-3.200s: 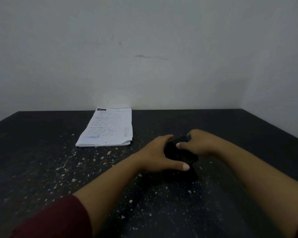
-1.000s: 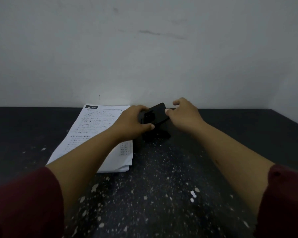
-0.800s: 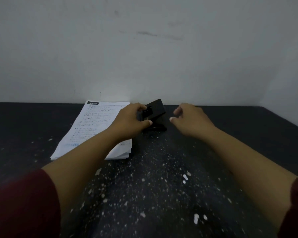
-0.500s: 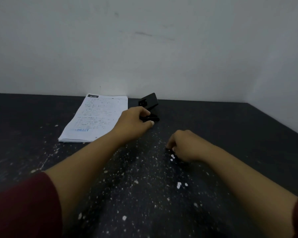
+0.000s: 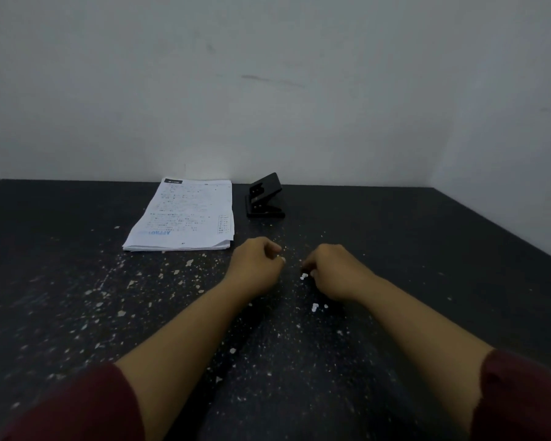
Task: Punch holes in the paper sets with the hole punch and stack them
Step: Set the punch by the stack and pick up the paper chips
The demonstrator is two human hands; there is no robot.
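Observation:
A stack of white printed paper sets [image 5: 185, 214] lies at the back of the dark table, near the wall. Just to its right stands the black hole punch [image 5: 264, 196], its lever raised, with nothing touching it. My left hand [image 5: 257, 265] rests on the table in front of the stack's right corner, fingers curled and holding nothing. My right hand [image 5: 334, 271] lies beside it, fingers curled down onto the table next to small white paper bits [image 5: 304, 276]. Whether the fingertips pinch any bits is hidden.
The dark table [image 5: 77, 297] is speckled with pale flecks and several white punched paper dots [image 5: 315, 307]. A grey wall [image 5: 268, 90] closes the back and right side. Dark red sleeves cover both forearms near the bottom edge.
My left hand let go of the hole punch beside the paper stack and drew back toward me. My right hand stayed low over the paper bits. The punch stands alone by the wall.

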